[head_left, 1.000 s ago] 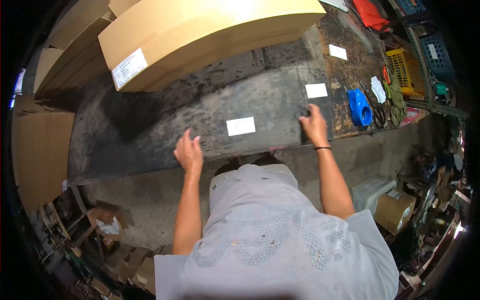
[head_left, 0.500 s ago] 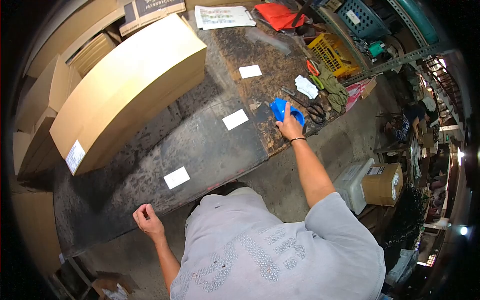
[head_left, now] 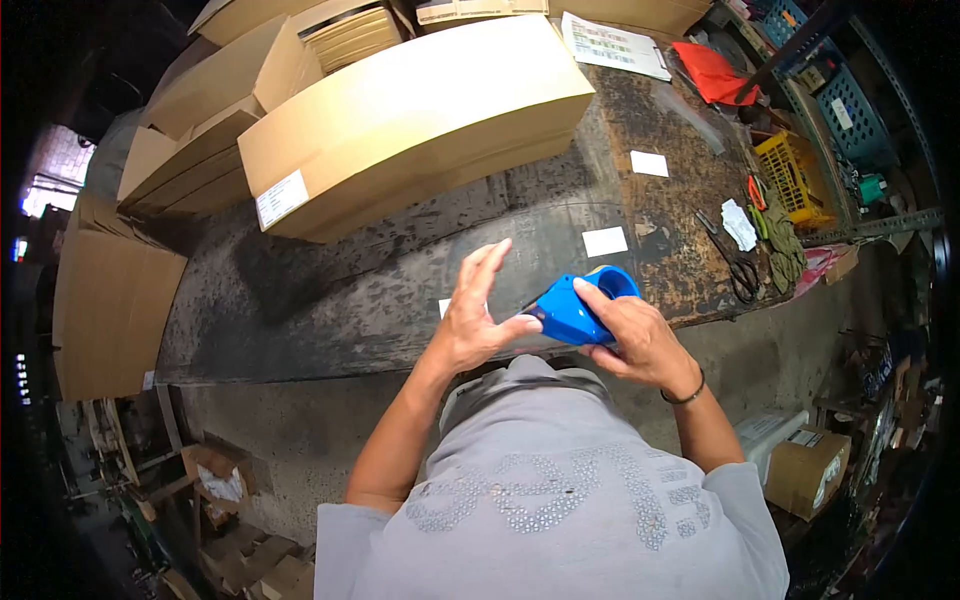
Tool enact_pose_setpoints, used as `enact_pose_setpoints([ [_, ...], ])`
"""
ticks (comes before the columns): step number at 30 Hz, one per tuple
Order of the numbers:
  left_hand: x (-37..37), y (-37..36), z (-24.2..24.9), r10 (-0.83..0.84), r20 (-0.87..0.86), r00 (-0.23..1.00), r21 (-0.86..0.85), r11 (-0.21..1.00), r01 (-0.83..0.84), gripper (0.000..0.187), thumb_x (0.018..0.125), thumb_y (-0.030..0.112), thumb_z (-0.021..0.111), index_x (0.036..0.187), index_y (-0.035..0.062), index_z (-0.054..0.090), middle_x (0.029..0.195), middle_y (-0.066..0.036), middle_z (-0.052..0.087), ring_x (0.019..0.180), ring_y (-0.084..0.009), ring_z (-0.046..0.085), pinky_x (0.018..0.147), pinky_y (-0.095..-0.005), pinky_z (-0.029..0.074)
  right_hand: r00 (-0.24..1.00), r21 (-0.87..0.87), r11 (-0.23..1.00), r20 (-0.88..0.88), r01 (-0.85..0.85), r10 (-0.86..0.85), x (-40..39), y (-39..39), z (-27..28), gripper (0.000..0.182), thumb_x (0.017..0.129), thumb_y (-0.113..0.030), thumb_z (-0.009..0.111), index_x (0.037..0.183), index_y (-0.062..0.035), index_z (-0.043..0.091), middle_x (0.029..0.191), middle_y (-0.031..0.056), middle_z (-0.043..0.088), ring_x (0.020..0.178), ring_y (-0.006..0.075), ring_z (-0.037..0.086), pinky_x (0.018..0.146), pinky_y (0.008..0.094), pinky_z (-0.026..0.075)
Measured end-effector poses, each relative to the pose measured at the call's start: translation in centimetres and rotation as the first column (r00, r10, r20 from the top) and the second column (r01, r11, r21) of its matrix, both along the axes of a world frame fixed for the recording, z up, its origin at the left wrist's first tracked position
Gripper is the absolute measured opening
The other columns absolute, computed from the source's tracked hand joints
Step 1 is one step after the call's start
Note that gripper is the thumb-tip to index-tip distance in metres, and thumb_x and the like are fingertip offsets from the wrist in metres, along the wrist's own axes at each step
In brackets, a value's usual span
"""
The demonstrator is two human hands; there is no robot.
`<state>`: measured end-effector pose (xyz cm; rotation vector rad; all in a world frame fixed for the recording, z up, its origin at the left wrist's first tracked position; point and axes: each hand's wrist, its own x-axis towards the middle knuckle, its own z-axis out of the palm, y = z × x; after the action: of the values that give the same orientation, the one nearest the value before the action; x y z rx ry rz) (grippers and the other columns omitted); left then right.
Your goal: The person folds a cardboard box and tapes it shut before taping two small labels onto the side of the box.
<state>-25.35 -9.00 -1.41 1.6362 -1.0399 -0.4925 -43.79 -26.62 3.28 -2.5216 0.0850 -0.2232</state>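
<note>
My right hand (head_left: 645,342) grips a blue tape dispenser (head_left: 568,318) in front of my body, over the near edge of the dark workbench (head_left: 290,345). My left hand (head_left: 468,325) is beside the dispenser's front end, fingers spread and raised, thumb tip right at that end. Past the hands lies a long closed cardboard box (head_left: 430,130) with a printed label (head_left: 282,200) on its near left corner. One white slip of paper (head_left: 605,241) rests on the bench beyond the dispenser, and another white slip (head_left: 649,164) farther back. My left hand partly hides a third.
Scissors (head_left: 742,278), a crumpled white paper (head_left: 738,225) and a green cloth (head_left: 785,250) lie at the bench's right end. Behind them stands a yellow basket (head_left: 790,180) near metal shelving. A red bag (head_left: 712,72) and printed sheets (head_left: 615,45) sit at the back. An open carton (head_left: 215,130) stands left.
My right hand has brought the tape dispenser from the bench's right side to in front of my body. My left hand has risen from the near edge to meet it, its fingers now spread. The view has shifted.
</note>
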Motion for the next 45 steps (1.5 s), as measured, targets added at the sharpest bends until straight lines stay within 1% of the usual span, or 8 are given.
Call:
enact_pose_setpoints([
  [6, 1.4, 1.6, -0.2, -0.366, -0.314, 0.876, -0.083, 0.93, 0.359, 0.058, 0.077, 0.026, 0.078, 0.127, 0.0046, 0.057, 0.118, -0.009, 0.057, 0.111, -0.02, 0.054, 0.096, -0.0354, 0.043, 0.993, -0.033, 0.995, -0.075, -0.095, 0.092, -0.2, 1.4, 2.9, 0.084, 0.069, -0.012, 0.072, 0.145, -0.0081, 0.037, 0.087, 0.0159, 0.064, 0.075, 0.0318, 0.062, 0.074, 0.0416, 0.049],
  [10, 0.9, 2.7, 0.5, -0.426, -0.444, 0.789, -0.163, 0.904, 0.396, 0.036, 0.085, 0.021, 0.072, 0.116, 0.0047, 0.064, 0.105, -0.006, 0.061, 0.095, -0.0146, 0.058, 0.086, -0.0302, 0.047, 0.987, -0.008, 0.994, -0.121, -0.109, 0.108, -0.3, 2.1, 3.5, 0.084, 0.069, -0.014, 0.072, 0.145, -0.0092, 0.037, 0.087, 0.0153, 0.065, 0.073, 0.0312, 0.062, 0.073, 0.0418, 0.049],
  [16, -1.3, 3.2, 1.2, -0.279, -0.645, 0.711, -0.231, 0.958, 0.167, 0.02, 0.092, 0.013, 0.065, 0.105, -0.0021, 0.065, 0.09, 0.0, 0.063, 0.085, -0.0089, 0.06, 0.076, -0.0237, 0.05, 0.965, 0.116, 0.984, -0.21, -0.132, 0.155, -0.4, 2.7, 5.3, 0.082, 0.072, -0.022, 0.072, 0.145, -0.0096, 0.037, 0.095, 0.0184, 0.066, 0.072, 0.0332, 0.064, 0.07, 0.0423, 0.052],
  [19, -2.4, 3.6, 2.2, -0.014, -0.711, 0.703, 0.003, 1.0, 0.023, 0.014, 0.092, 0.011, 0.065, 0.097, -0.0013, 0.067, 0.082, 0.001, 0.062, 0.08, -0.0082, 0.059, 0.071, -0.0241, 0.049, 0.974, 0.195, 0.975, -0.172, -0.111, 0.145, -0.6, 3.4, 5.6, 0.08, 0.075, -0.029, 0.073, 0.144, -0.0091, 0.038, 0.1, 0.0207, 0.066, 0.075, 0.0349, 0.066, 0.07, 0.0419, 0.054],
  [21, -3.0, 4.0, 2.6, 0.085, -0.345, 0.935, -0.028, 0.994, -0.101, 0.009, 0.091, 0.009, 0.064, 0.089, -0.0003, 0.067, 0.078, 0.001, 0.061, 0.074, -0.0071, 0.056, 0.066, -0.0237, 0.046, 0.976, 0.217, 0.97, -0.16, -0.11, 0.146, -0.8, 3.6, 5.8, 0.079, 0.076, -0.033, 0.073, 0.143, -0.0083, 0.039, 0.101, 0.0207, 0.066, 0.075, 0.0353, 0.067, 0.07, 0.0415, 0.054],
  [22, -3.4, 4.3, 2.9, 0.082, -0.351, 0.933, -0.022, 0.995, -0.096, 0.009, 0.091, 0.009, 0.064, 0.089, -0.0003, 0.067, 0.078, 0.001, 0.061, 0.074, -0.0071, 0.056, 0.066, -0.0237, 0.046, 0.978, 0.235, 0.965, -0.145, -0.112, 0.149, -1.1, 3.7, 6.0, 0.078, 0.077, -0.036, 0.074, 0.142, -0.0075, 0.041, 0.101, 0.0208, 0.066, 0.076, 0.0357, 0.067, 0.071, 0.0412, 0.055],
  [29, 0.0, 8.3, 3.4, 0.345, -0.542, 0.766, 0.038, 0.921, -0.388, 0.012, 0.093, 0.014, 0.063, 0.083, 0.0071, 0.06, 0.062, 0.009, 0.046, 0.049, 0.0006, 0.032, 0.043, -0.0186, 0.023, 0.955, 0.304, 0.952, -0.274, -0.027, 0.114, -4.7, 1.8, 9.7, 0.069, 0.077, -0.036, 0.075, 0.133, -0.0028, 0.052, 0.106, 0.0201, 0.067, 0.073, 0.0328, 0.069, 0.068, 0.0367, 0.056],
  [45, 1.0, 9.0, 2.6, 0.26, -0.676, 0.689, 0.009, 0.939, -0.345, 0.017, 0.093, 0.017, 0.064, 0.084, 0.0029, 0.06, 0.061, 0.006, 0.049, 0.047, -0.001, 0.032, 0.042, -0.0194, 0.025, 0.919, 0.326, 0.945, -0.384, 0.041, 0.093, -9.1, 0.9, 11.2, 0.069, 0.078, -0.035, 0.073, 0.136, -0.0043, 0.05, 0.096, 0.0207, 0.068, 0.065, 0.0315, 0.067, 0.063, 0.0363, 0.055],
])
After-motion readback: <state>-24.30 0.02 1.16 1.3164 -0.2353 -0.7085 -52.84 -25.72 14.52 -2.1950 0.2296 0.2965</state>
